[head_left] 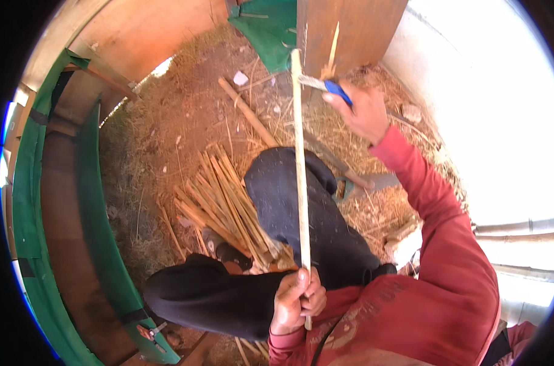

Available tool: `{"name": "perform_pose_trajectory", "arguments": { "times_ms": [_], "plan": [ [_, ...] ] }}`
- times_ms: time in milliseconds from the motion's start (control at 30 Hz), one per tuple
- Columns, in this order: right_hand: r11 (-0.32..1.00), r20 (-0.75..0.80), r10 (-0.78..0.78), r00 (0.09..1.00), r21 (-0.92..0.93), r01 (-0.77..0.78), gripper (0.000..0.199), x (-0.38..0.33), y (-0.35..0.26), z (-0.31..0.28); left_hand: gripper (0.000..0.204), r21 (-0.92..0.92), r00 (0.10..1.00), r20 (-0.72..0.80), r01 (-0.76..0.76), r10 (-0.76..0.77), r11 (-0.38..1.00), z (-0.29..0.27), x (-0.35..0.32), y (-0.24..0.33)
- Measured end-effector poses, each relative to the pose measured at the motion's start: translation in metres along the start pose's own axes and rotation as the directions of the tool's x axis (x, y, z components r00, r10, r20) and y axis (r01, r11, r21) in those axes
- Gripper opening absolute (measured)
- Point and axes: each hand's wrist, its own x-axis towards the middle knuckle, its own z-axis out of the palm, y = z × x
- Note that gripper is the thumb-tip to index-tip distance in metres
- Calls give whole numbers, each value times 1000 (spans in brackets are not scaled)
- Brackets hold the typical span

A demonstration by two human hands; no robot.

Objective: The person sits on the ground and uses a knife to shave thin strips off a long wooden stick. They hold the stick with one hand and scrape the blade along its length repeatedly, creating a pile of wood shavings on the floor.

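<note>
A long, pale wooden stick [300, 158] runs up from my lap past my knee. Around its lower end, close to my body, the fingers of my left hand [298, 299] are wrapped. Farther out, my right hand [361, 110] grips a knife [338, 91] with a blue handle. Its light blade meets the stick a little below the far tip. A thin, pale sliver [333, 46] shows beyond the knife, in front of a brown board [362, 27].
To the left of my bent knee lies a pile of split sticks [219, 201]. A thicker pole [248, 113] rests on the straw-strewn ground. A green-edged wooden frame [100, 201] stands at left, a white wall [484, 104] at right. Green cloth [265, 30] hangs at the far side.
</note>
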Motion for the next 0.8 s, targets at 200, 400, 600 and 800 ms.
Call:
{"name": "perform_pose_trajectory", "arguments": {
  "times_ms": [200, 400, 600, 800],
  "plan": [
    [962, 235, -79, 969, 272, 13, 52, -27, -43, -33, 45, 59, 998, -47, -41, 44, 997, 6, 4, 0],
    [932, 329, -231, 916, 345, 111, 39, -37, -64, -31, 43, 243, 968, -137, -174, 211, 954, 9, 10, -1],
    [933, 332, -98, 938, 359, -30, 38, -36, -72, -30, 60, 409, 920, -273, -154, 281, 900, 13, 15, -2],
    [959, 284, -183, 941, 261, 108, 36, -28, -77, -27, 51, 404, 931, -214, -192, 297, 894, 5, 16, -4]
  ]
}}
